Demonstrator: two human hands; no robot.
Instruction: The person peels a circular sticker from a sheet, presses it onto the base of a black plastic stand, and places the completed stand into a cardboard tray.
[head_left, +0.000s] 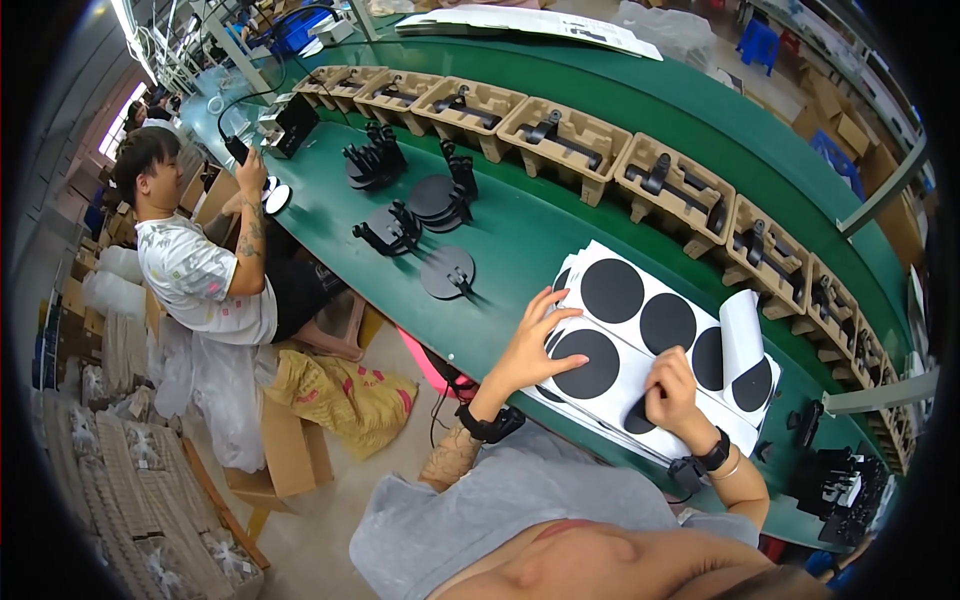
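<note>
Two bare hands rest on a stack of white sheets bearing large black discs, lying on a green bench just right of centre. Left hand, fingers spread and slightly curled, presses on the sheets' 9 o'clock edge, fingertips touching one black disc; it grips nothing. Right hand lies at the stack's 6 o'clock edge, fingers curled down onto the top sheet; whether it pinches anything cannot be told. Each wrist wears a dark band. One sheet curls upward at the stack's 3 o'clock side.

At 11 o'clock from the sheets, several black stands with round bases sit on the bench, some grouped, one alone nearest the stack. Beyond them, from 11 o'clock round to 3 o'clock, a curved row of brown pulp trays runs along the belt, each holding a black part. At 4 o'clock, more small black parts are clustered near the bench edge.

At 9 o'clock of the view, another person in a white shirt sits at the bench, one hand raised and holding a small dark object. Cardboard boxes and a yellow bag lie on the floor beneath.
</note>
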